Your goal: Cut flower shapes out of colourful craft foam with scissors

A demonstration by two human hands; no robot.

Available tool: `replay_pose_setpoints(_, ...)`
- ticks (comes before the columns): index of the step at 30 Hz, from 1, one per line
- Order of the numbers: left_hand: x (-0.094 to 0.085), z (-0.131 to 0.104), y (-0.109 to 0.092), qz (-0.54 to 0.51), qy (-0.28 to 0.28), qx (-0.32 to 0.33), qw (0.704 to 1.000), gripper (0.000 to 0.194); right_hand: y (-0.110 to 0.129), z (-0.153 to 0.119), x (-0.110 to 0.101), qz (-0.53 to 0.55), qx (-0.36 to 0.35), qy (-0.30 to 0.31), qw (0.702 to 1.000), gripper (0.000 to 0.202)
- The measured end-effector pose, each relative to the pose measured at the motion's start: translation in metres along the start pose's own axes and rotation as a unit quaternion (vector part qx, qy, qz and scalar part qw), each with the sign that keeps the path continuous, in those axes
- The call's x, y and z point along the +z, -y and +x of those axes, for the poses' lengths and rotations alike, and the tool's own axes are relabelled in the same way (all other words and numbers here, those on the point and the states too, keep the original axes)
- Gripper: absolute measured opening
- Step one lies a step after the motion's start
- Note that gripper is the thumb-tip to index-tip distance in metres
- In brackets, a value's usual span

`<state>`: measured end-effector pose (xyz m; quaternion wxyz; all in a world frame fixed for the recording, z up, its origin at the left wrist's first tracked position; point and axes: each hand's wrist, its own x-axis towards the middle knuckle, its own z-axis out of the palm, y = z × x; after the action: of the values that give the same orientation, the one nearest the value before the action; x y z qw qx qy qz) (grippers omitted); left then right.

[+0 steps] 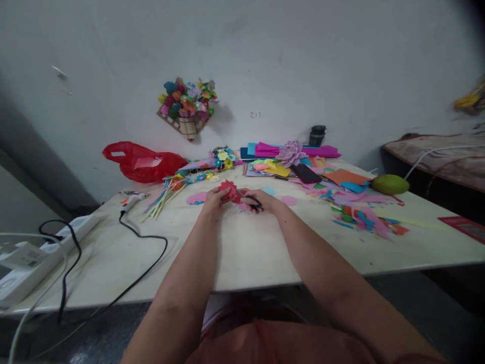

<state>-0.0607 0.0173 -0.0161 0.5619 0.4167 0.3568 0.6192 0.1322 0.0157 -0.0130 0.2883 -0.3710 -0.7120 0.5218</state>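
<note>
Your left hand (215,196) pinches the red cutout (227,190) over the counter (253,253), its grip closed, seemingly to steady it beside the scissors (238,191), which your right hand (265,199) encircles by the handles.

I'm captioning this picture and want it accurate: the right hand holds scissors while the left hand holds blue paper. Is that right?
Not quite: the paper in the left hand is red, as the head view shows. The right hand does hold scissors.
</note>
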Motion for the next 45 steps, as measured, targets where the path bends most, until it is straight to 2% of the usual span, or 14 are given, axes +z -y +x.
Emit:
replay_pose_setpoints(18, -0.0001, 0.0009, 0.0009, 0.011, -0.003, -0.006, 1.0, 0.025, 0.0021, -0.0007, -0.0008, -0.023, 0.022, -0.003, 0.999, 0.033)
replay_pose_setpoints(26, 0.0001, 0.0005, 0.0001, 0.022, 0.007, -0.002, 1.0, 0.027, 0.0055, -0.0014, 0.0013, 0.008, 0.038, -0.029, 0.999, 0.033)
replay_pose_setpoints(33, -0.0053, 0.0052, 0.0016, 0.003, 0.009, -0.023, 1.0, 0.017, 0.0062, -0.0023, 0.0017, -0.018, 0.015, -0.032, 0.999, 0.033)
replay_pose_setpoints(38, -0.005, 0.0042, 0.002, 0.003, 0.005, -0.009, 1.0, 0.013, 0.0071, -0.0029, 0.0019, -0.019, 0.031, -0.029, 0.999, 0.034)
replay_pose_setpoints(45, -0.0009, 0.0014, 0.0006, -0.008, 0.015, 0.008, 1.0, 0.019, 0.0028, -0.0009, -0.0001, -0.009, 0.021, -0.023, 0.999, 0.032)
